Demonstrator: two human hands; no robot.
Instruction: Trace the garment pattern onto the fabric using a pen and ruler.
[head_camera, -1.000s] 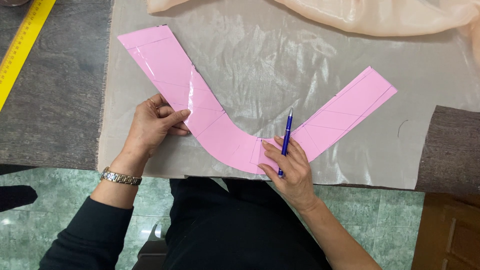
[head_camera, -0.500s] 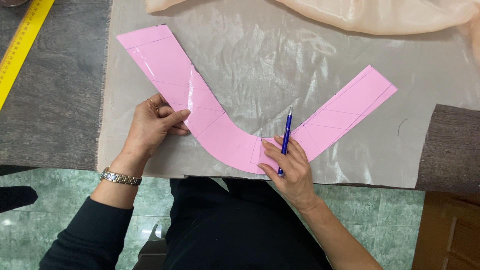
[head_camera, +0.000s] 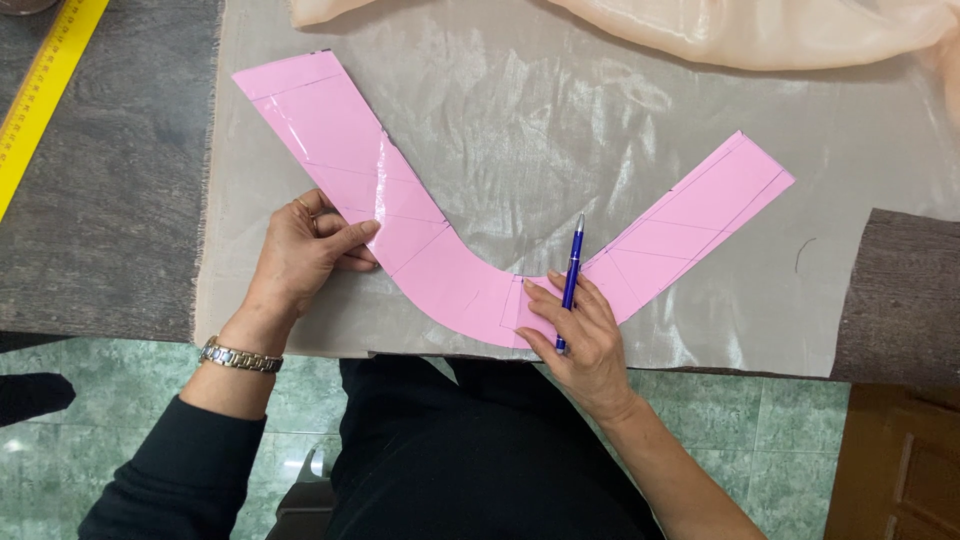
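Right hand (head_camera: 585, 345) pinches a blue pen (head_camera: 569, 282), tip at the near edge of the pink V-shaped pattern (head_camera: 440, 270), at its bend. Left hand (head_camera: 300, 255), fingers together, presses the left arm flat (thumb on top). Pattern lies on grey sheer fabric (head_camera: 560, 130); right hand nearer the curve.

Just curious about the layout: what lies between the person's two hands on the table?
In the head view, only the curved bend of the pink paper pattern spans between left hand and right hand, lying on sheer grey fabric.
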